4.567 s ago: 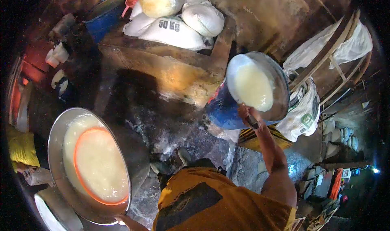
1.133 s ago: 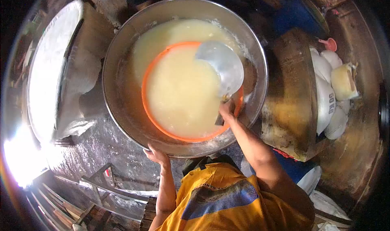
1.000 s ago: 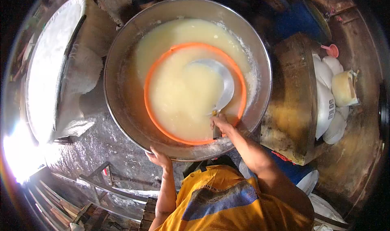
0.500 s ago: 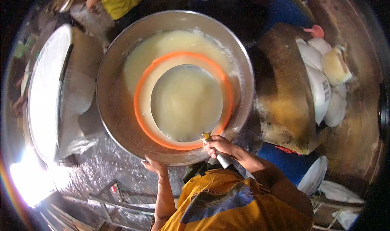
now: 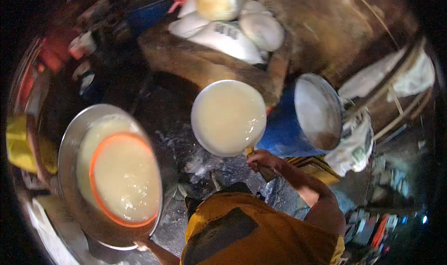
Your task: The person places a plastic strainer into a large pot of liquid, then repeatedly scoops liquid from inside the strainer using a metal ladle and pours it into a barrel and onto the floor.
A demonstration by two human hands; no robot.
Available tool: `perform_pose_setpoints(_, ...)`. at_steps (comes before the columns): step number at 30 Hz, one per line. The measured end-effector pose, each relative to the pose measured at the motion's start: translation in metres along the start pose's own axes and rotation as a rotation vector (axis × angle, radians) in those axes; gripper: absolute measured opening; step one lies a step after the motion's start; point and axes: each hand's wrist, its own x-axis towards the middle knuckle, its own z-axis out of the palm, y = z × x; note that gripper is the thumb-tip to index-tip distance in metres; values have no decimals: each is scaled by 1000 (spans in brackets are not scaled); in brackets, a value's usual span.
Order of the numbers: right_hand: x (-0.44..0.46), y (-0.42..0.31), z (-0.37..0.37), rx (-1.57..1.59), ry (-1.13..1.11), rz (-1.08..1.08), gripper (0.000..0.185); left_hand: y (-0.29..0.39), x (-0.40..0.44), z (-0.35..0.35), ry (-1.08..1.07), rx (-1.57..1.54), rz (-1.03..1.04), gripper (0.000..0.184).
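My right hand (image 5: 263,160) is closed round the handle of a large, round dipper (image 5: 200,135), which is full to near its brim with pale, milky liquid. It is held up over the floor, to the right of a wide metal vat (image 5: 77,125). At the vat's near rim, my left hand (image 5: 143,245) grips the edge, its fingers partly hidden. Inside the vat an orange ring (image 5: 94,172) surrounds more milky liquid; whether it is the rim of a sieve or a basin I cannot tell. Pale liquid also lies outside the ring.
A blue drum (image 5: 285,120) with a whitish top stands just right of the dipper. Beyond it is a brown ledge (image 5: 186,60) with white sacks (image 5: 228,41) and a pink scoop (image 5: 179,0). At far left is another person in yellow (image 5: 18,146). The floor (image 5: 198,165) looks wet.
The dipper has been lifted out of the vat and carried right, towards the blue drum. My view has turned right, so the vat now sits at the left. My left hand stays at its rim.
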Motion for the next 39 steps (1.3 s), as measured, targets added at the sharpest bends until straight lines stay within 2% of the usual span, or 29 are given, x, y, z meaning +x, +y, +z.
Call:
perform_pose_setpoints(2,-44,-6,-37,-266,115,-190,18,10,-12,-29,-32,-18,51,53)
perform_pose_setpoints(4,-64,15,-94,-163,203,-158,15,13,-22,-37,-40,-30,82,54)
perform_pose_setpoints(5,-57,39,-132,80,236,-37,13,17,-27,-45,-46,-33,98,54)
perform_pose_setpoints(8,-62,57,-198,1273,-116,-50,11,20,-39,-52,-49,-35,142,54)
perform_pose_setpoints(11,-70,40,-227,1509,-238,-199,12,25,-46,-60,-52,-37,171,55)
perform_pose_setpoints(12,-71,28,-225,1324,-208,-374,14,23,-47,-63,-56,-33,178,55)
perform_pose_setpoints(14,-71,-8,-222,1254,-281,-522,15,28,-50,-67,-57,-32,194,56)
perform_pose_setpoints(16,-70,-61,-188,1506,-489,-475,16,30,-51,-69,-65,-35,203,56)
perform_pose_setpoints(19,-45,-102,-130,1203,-420,-414,15,28,-47,-69,-86,-45,217,57)
perform_pose_setpoints(20,-33,-115,-103,969,-304,-338,14,25,-45,-69,-95,-51,215,57)
perform_pose_setpoints(21,-18,-127,-70,728,-205,-261,13,20,-42,-67,-104,-56,210,58)
perform_pose_setpoints(22,2,-137,-27,596,-215,-310,14,14,-38,-65,-112,-61,203,58)
perform_pose_setpoints(23,19,-148,19,515,-91,-234,14,9,-37,-65,-116,-63,205,58)
perform_pose_setpoints(26,92,-146,137,342,-131,-133,15,1,-40,-63,-124,-4,184,59)
perform_pose_setpoints(28,141,-138,205,184,-135,-189,12,-3,-38,-44,-61,113,121,58)
perform_pose_setpoints(29,170,-128,237,94,-148,-213,11,-9,-38,-14,83,-288,-104,49)
perform_pose_setpoints(30,193,-120,269,62,-86,-197,11,-15,-38,16,319,-715,-258,43)
perform_pose_setpoints(31,225,-104,291,-34,-33,-289,11,3,-44,-25,98,-1573,-619,38)
perform_pose_setpoints(32,252,-91,315,-141,40,-290,13,3,-47,-22,179,-1456,-563,39)
perform_pose_setpoints(33,272,-78,330,-244,124,-304,16,4,-54,-31,134,-1536,-539,41)
perform_pose_setpoints(36,342,-34,364,-902,430,-647,28,9,-61,-38,197,-1607,-496,39)
perform_pose_setpoints(39,374,28,388,-960,409,-585,36,10,-55,-50,201,-1632,-478,37)
